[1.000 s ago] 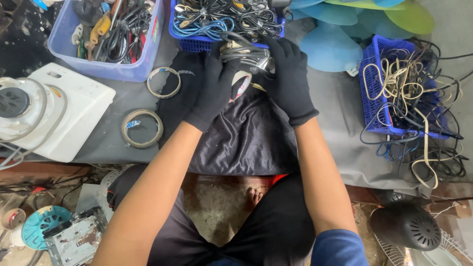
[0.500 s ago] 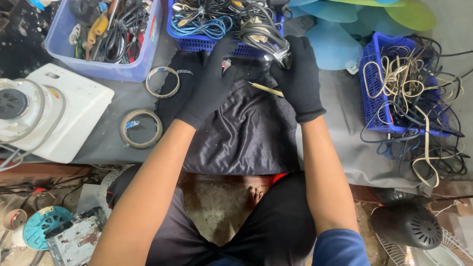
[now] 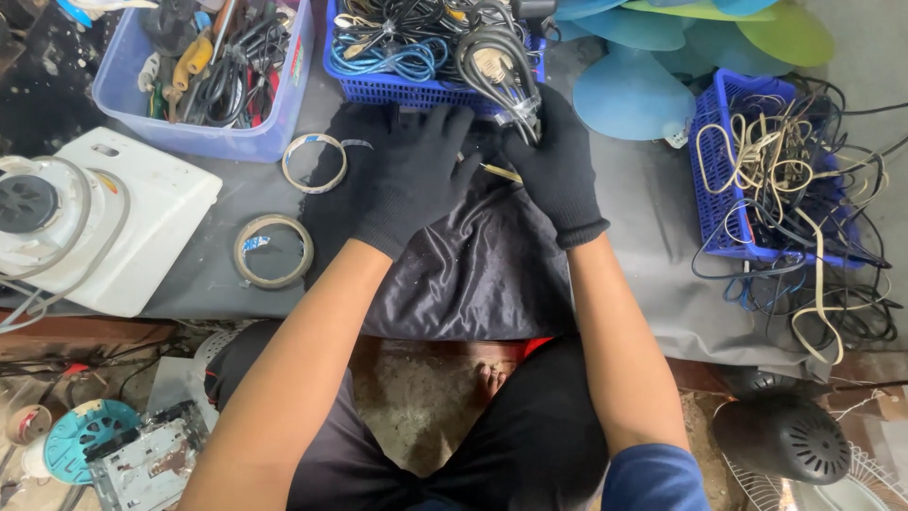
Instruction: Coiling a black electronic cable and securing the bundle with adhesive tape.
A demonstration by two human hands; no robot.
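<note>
Head view: right hand point(image 3: 558, 175) grips a coiled cable point(image 3: 497, 71) over the blue basket point(image 3: 416, 92); left hand point(image 3: 411, 180) lies flat, fingers spread, on the black cloth point(image 3: 473, 274). That coil could snag the basket's tangle and drag other cords out.

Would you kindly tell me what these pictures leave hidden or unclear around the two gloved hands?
Head view only:
- Fingertips of the right hand: buried in the coiled black cable, so the grip is unclear.
- Thin yellowish piece between the hands: too small to identify.
- Under the left hand: glove covers the black cloth.
- Blue basket: cut off by the top edge.
</note>
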